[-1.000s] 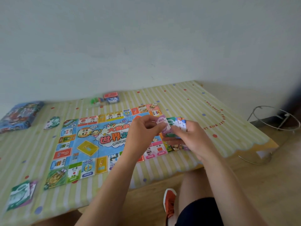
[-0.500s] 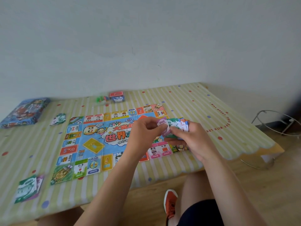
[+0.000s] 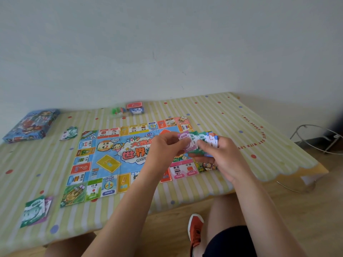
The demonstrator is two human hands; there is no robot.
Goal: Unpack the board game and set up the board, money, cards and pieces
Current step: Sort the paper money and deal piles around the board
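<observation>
The colourful paper game board (image 3: 111, 160) lies unfolded in the middle of the table. Above its right part my right hand (image 3: 222, 156) holds a fanned stack of play money (image 3: 206, 140) in green, blue and white. My left hand (image 3: 167, 151) pinches a purple 500 note (image 3: 185, 140) at the left end of that fan. A small pile of green and purple notes (image 3: 36, 210) lies at the near left. Another small pile of notes (image 3: 69, 133) lies left of the board's far corner. Red and blue card decks (image 3: 135, 108) and green pieces (image 3: 117, 110) sit beyond the board.
The blue game box (image 3: 31, 125) rests at the far left by the wall. The striped yellow tablecloth (image 3: 232, 117) covers the table, whose right edge drops off near a wire stand (image 3: 319, 140) on the floor. My knees and a red shoe (image 3: 194, 232) are below the near edge.
Both hands stay together over the board's right side, holding the money fan. The camera view has shifted slightly; the purple note stays pinched in my left fingers.
</observation>
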